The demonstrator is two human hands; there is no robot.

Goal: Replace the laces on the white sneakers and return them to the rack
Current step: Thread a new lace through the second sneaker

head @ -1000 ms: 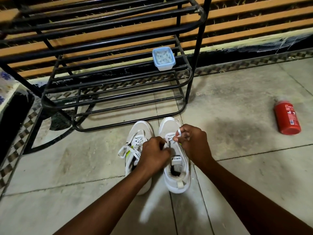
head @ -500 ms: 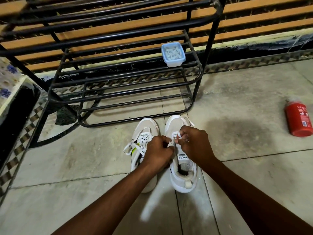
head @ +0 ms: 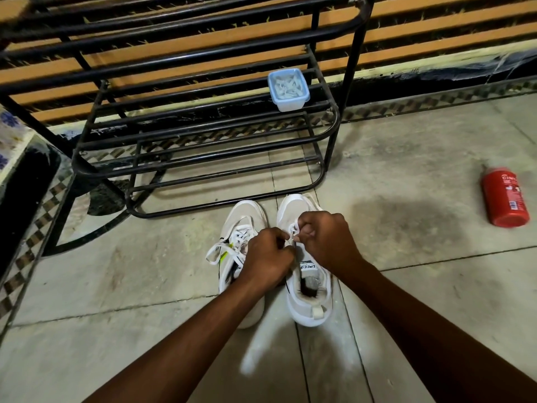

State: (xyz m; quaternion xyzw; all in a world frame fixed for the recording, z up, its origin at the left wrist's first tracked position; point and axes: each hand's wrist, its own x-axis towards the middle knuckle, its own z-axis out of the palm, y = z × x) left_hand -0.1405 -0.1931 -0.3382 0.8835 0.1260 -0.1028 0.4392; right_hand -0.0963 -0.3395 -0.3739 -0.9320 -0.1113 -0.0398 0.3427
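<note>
- Two white sneakers stand side by side on the floor (head: 406,170), toes toward the rack (head: 350,71), just short of its bottom rail. Neither is on a shelf yet.
- Right sneaker (head: 308,303): both hands work over its upper eyelets.
- Right hand (head: 328,242), grip closed: thumb and forefinger pinch a small loop of the lace (head: 295,229).
- Left hand (head: 267,257), grip closed: fingers curl tight against the same lace. Fingertips are hidden under the knuckles, but it reads as a pinch on the other end.
- Left sneaker (head: 247,213): laced, with its ends loose and one loop trailing off the outer side. The forearm hides its heel.
- Blue tub (head: 288,88) sits on a rack shelf and holds pale strips, likely laces. Old or spare, cannot tell.
- Red canister (head: 505,196) lies on the floor well apart to the right. Not part of the job.
- Step in hand (judgement): finishing or tying off the right sneaker's lace. Task looks past halfway.
- Next move calls for even, opposite pulls to snug the knot while the shoe stays planted.
- After that, deal with the left sneaker's loose ends, then lift both shoes onto a shelf, soles across the bars.
</note>
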